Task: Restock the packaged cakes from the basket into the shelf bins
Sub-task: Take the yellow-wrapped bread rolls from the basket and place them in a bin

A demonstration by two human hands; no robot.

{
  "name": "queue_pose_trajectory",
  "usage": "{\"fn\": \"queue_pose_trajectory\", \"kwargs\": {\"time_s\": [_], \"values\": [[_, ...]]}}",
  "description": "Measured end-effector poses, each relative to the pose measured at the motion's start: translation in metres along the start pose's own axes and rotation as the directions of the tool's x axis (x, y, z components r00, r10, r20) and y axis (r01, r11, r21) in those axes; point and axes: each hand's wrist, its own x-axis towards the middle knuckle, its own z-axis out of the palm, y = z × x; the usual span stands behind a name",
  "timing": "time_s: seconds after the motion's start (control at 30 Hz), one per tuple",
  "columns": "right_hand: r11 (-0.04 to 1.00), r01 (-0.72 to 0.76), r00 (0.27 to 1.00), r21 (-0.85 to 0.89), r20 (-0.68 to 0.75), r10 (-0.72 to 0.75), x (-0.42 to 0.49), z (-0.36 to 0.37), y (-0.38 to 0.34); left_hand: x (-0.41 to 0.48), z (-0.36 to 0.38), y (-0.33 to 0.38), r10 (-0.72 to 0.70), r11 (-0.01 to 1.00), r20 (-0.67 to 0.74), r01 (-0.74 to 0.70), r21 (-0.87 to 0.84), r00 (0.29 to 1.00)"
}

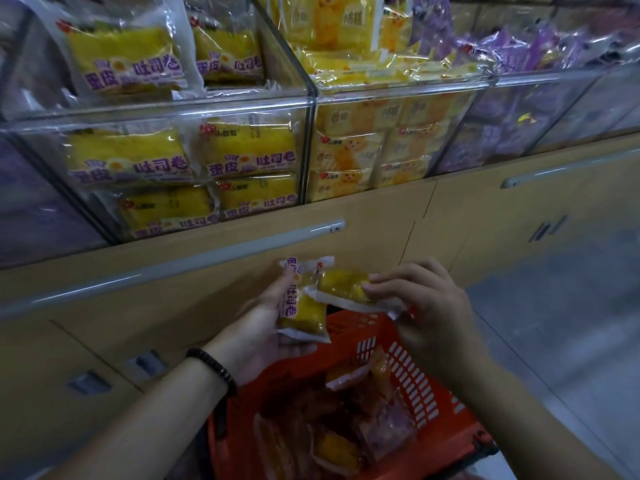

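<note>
Grey shop floor (571,323) and tan cabinet fronts (242,265) as backdrop; nearest, orange basket (415,386), lower edge cut off, holding dim packs (346,427) that are hard to tell apart. Above it, left hand (263,327) curls round one yellow packaged cake (304,311); right hand (426,306) pinches a second cake (343,289) at the fingertips, the two packs touching. Beyond, clear shelf bins (173,112) stacked with matching yellow cakes (249,154); purple packs (519,46) far right, blurred.

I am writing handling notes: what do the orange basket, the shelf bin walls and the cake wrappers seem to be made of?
The orange basket looks like moulded plastic, matt: slotted walls, one even colour. The shelf bin walls look like clear acrylic, possibly glass: see-through, with bright glints along the edges. The cake wrappers look like thin glossy plastic film: transparent, crinkled, white sealed ends.
</note>
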Motion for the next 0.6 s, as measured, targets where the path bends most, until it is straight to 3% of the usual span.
{"fn": "queue_pose_trajectory", "kwargs": {"time_s": [0.13, 0.4, 0.5, 0.57, 0.6], "values": [[0.991, 0.122, 0.991, 0.054, -0.067, -0.119, -0.003, 0.009, -0.002, -0.003, -0.001, 0.004, 0.044, 0.999, 0.063, -0.043, -0.026, 0.997], [0.968, -0.020, 0.992, 0.252, 0.129, -0.013, -0.007, 0.017, -0.015, -0.009, 0.004, 0.003, 0.087, 0.988, 0.019, -0.084, -0.128, 0.996], [0.914, -0.166, 0.936, 0.370, 0.352, 0.028, -0.007, 0.009, -0.029, -0.007, 0.003, 0.000, 0.092, 0.989, -0.001, -0.092, -0.117, 0.996], [0.771, -0.399, 0.854, 0.497, 0.507, 0.116, -0.005, 0.001, -0.036, -0.006, 0.001, -0.001, 0.087, 0.992, 0.003, -0.086, -0.089, 0.996], [0.722, -0.461, 0.840, 0.516, 0.516, 0.168, -0.005, 0.001, -0.038, -0.005, 0.000, -0.002, 0.080, 0.994, 0.010, -0.079, -0.069, 0.997]]}}
